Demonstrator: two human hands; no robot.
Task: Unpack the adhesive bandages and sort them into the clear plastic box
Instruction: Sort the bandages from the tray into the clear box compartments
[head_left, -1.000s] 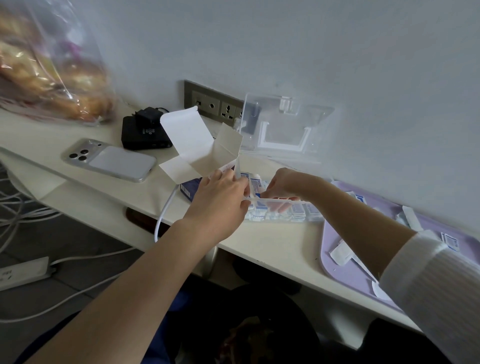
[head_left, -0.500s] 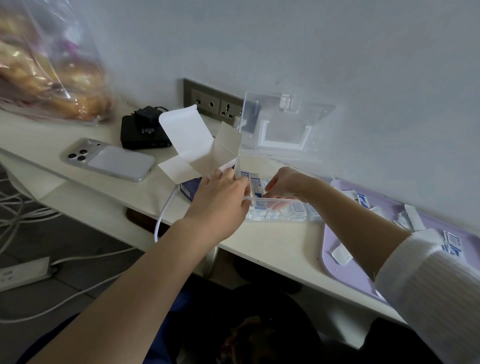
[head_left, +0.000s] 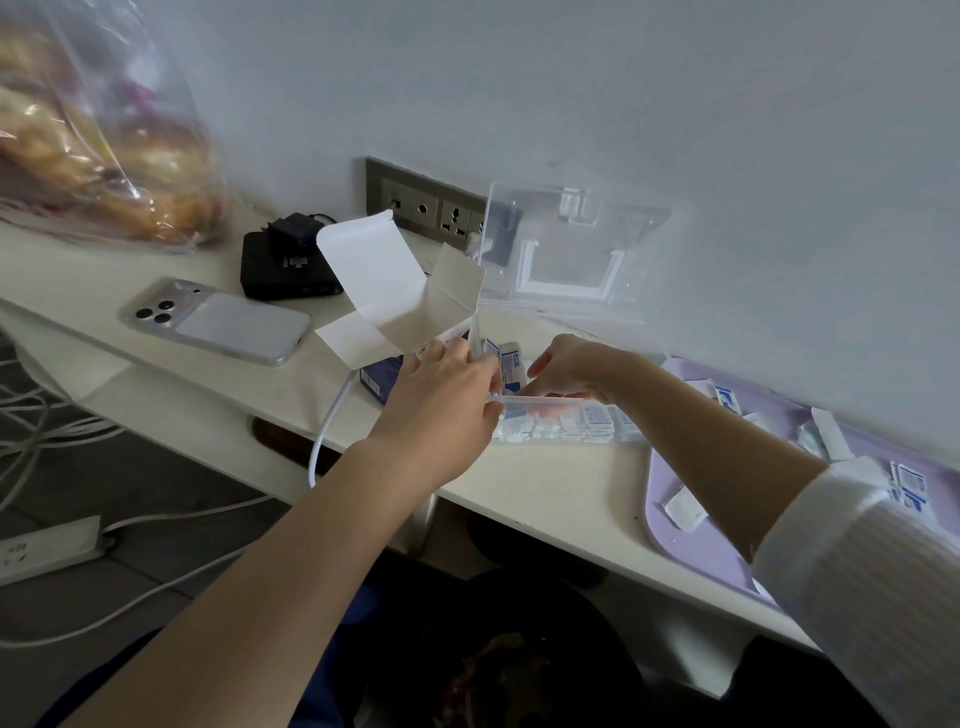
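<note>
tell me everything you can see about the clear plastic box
The clear plastic box is see-through and shallow, sitting on the cream desk by the wall. Its lid stands open, leaning back, with a small clasp at its top edge. Inside stand rows of white and blue wrapped bandages. The left hand grips its left end; the right hand reaches into it from above. A lilac tray lies just to its right.
</note>
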